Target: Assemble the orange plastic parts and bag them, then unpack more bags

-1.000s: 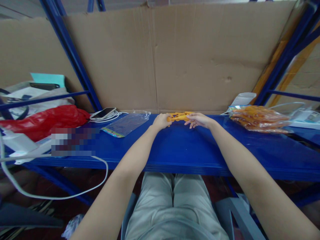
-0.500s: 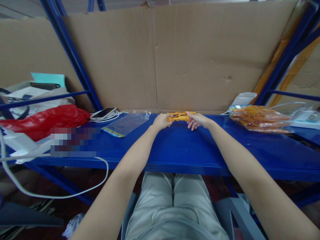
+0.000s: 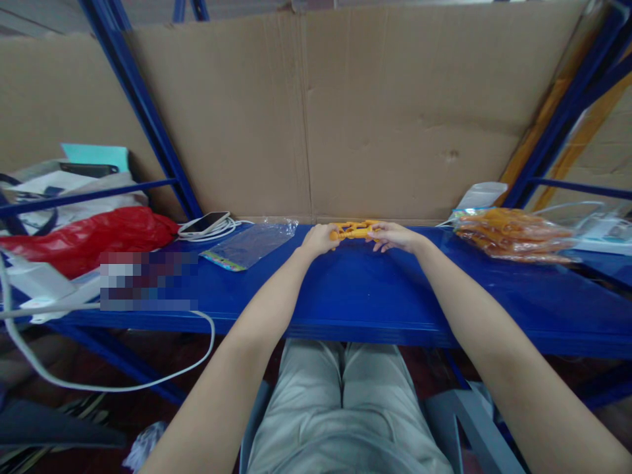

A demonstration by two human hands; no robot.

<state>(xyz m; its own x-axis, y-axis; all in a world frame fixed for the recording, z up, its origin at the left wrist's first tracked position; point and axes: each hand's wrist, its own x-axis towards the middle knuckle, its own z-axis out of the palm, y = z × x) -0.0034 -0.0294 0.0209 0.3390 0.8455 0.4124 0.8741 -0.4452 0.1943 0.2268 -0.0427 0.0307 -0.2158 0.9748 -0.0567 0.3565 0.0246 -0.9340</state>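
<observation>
An orange-yellow plastic piece (image 3: 353,230) with an openwork shape is held between both hands near the back of the blue table (image 3: 365,296); its exact kind is too small to tell. My left hand (image 3: 318,241) is closed around its left end. At the other end, my right hand (image 3: 394,236) grips it with thumb and fingers, some fingertips hanging loosely below. To the left of my left hand lies a flat clear plastic bag (image 3: 257,243) with a coloured header.
Clear packets of orange parts (image 3: 508,234) lie at the right. On the left are a phone (image 3: 210,222) on a coiled white cable, a red plastic bag (image 3: 108,237) and a white power strip (image 3: 83,289). Cardboard (image 3: 370,112) stands along the back.
My right hand has shifted its hold on the piece, its fingers now further over the right end. My left hand and the piece have hardly moved.
</observation>
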